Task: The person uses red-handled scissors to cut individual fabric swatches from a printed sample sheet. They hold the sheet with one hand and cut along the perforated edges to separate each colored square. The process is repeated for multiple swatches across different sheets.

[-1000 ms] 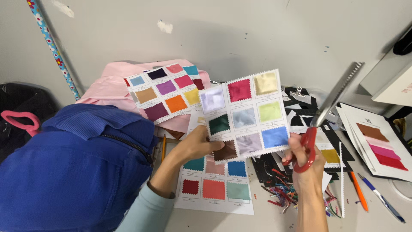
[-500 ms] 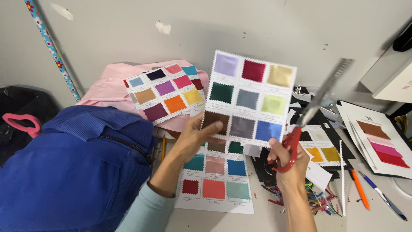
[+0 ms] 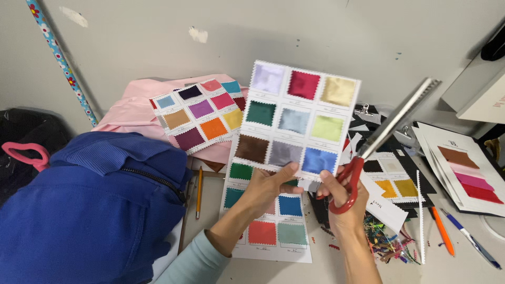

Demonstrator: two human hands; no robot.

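My left hand [image 3: 271, 189] pinches the bottom edge of a white swatch card [image 3: 297, 121] and holds it upright above the table; the card carries a grid of coloured fabric squares with pinked edges. My right hand [image 3: 344, 197] grips red-handled scissors [image 3: 386, 131], thumb through one loop, blades closed and pointing up to the right, just beside the card's lower right corner. Under both hands lies another swatch sheet [image 3: 273, 231] flat on the table.
A blue zipped bag [image 3: 89, 210] fills the left foreground. A third swatch card [image 3: 197, 113] rests on pink cloth [image 3: 131, 108]. A pencil [image 3: 199, 192], fabric scraps [image 3: 386, 239], pens [image 3: 457, 231], a sample booklet [image 3: 465, 173] and a pink-handled tool [image 3: 26, 152] lie around.
The card in my left hand turned from tilted to upright and rose toward the camera. My right hand with the scissors moved left, closer to the card's lower corner.
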